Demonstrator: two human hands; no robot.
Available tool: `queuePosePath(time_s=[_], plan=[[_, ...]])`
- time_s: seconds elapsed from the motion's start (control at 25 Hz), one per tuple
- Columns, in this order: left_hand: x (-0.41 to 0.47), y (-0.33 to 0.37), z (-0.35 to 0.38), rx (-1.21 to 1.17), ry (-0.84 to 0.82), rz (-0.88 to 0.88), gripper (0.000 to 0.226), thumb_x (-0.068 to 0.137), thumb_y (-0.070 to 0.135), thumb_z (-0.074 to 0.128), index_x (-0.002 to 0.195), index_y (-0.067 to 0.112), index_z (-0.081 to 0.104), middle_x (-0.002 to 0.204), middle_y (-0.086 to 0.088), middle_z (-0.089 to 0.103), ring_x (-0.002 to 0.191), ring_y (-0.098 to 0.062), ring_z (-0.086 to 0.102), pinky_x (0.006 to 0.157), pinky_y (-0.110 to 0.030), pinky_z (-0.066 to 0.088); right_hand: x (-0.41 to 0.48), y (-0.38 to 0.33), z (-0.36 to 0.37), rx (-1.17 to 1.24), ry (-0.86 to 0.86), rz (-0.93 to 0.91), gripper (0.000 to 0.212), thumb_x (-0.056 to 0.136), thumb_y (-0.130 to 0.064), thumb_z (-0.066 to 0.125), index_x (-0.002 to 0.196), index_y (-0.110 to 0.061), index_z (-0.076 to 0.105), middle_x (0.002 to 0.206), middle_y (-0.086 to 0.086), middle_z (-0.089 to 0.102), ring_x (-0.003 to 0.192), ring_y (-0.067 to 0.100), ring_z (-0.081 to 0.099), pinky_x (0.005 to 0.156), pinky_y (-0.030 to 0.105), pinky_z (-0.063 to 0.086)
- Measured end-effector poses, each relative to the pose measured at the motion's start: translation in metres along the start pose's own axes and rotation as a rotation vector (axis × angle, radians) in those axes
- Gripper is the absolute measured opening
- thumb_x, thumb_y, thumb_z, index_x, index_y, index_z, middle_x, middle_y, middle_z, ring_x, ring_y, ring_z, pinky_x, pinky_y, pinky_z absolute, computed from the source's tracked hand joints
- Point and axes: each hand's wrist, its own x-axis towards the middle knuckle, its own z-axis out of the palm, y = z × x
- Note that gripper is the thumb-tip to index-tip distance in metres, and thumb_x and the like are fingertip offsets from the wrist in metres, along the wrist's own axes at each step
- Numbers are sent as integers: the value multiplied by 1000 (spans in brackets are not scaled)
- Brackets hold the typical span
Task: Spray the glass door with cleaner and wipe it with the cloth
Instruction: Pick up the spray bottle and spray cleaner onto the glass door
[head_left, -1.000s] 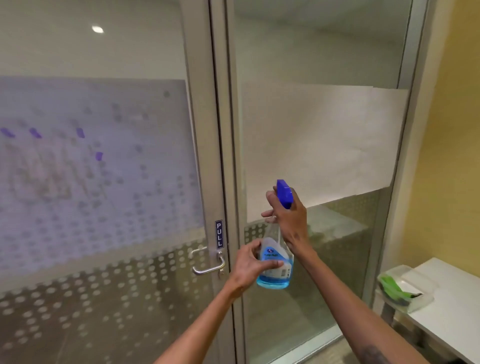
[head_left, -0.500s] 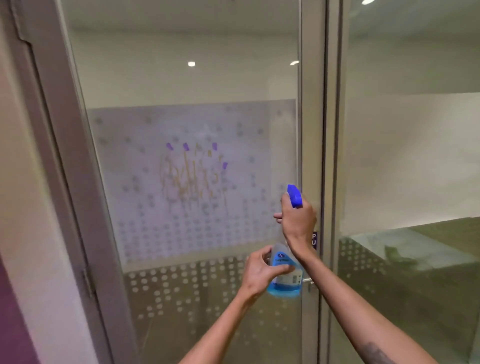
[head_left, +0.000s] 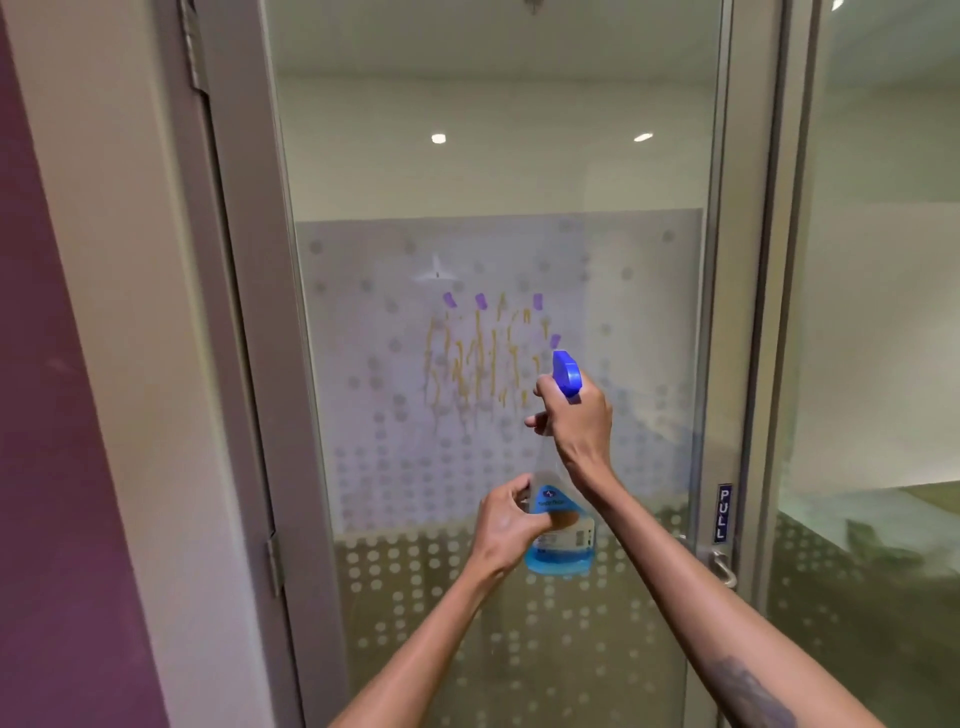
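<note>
The right hand (head_left: 576, 426) is wrapping closed around the neck of the spray bottle (head_left: 560, 525), just under its blue trigger head (head_left: 566, 373), with a finger reaching forward toward the trigger side. The left hand (head_left: 506, 530) is cupping the bottle's lower body from the side, fingers curled round the label, steadying it. The bottle is being held upright in the air between the two hands, close in front of the glass door (head_left: 493, 467), with its nozzle pointing at the yellow streaks (head_left: 475, 364) and small purple marks (head_left: 480, 301) on the frosted, dotted band. It looks like thin clear plastic with only a low pool of blue liquid, so it is probably light and a little squashy; the stiff neck seems the surest place to grip, since the smooth body could slip if wet. No cloth is showing. To the right, a PULL sign (head_left: 724, 512) and the door handle (head_left: 724, 566) are sitting on the metal frame.
</note>
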Motion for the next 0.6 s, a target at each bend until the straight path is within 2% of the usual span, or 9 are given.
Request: queuePosePath(time_s=[0.12,0.24,0.4,0.48,0.6], plan=[[11,10,-3,-24,22,22,35,63,35,90,93,23,78,94,10,82,93,-5,76,81,-25,61,11,-10,7,-8,-16,-10,27,84,-32,63,80,-6,60,61,-3,61,56,19,76,66,47,62],[20,21,1,-24,25,33,36,62,35,88,94,21,77,94,10,81,92,-3,75,78,-19,58,22,-15,5,-4,1,-36,24,83,-33,64,76,-11,58,55,-4,62,56,18,77,57,38,59],[31,34,4,-4,34,44,31,69,28,87,98,21,78,96,8,81,94,-5,76,79,-19,59,36,-22,0,-18,54,-42,35,79,-39,60,85,-6,66,77,15,75,51,15,75,70,52,64],[36,38,8,15,35,48,28,71,27,87,97,21,77,96,8,81,95,-8,76,79,-19,59,42,-24,-3,-38,69,-50,34,77,-40,58,79,-8,66,71,11,74,49,14,74,72,53,63],[43,44,15,41,50,50,24,73,28,87,93,21,76,94,6,81,93,-9,76,76,-19,59,52,-22,-6,-94,111,-60,36,79,-38,56,64,-6,59,51,5,66,45,9,71,71,49,62]])
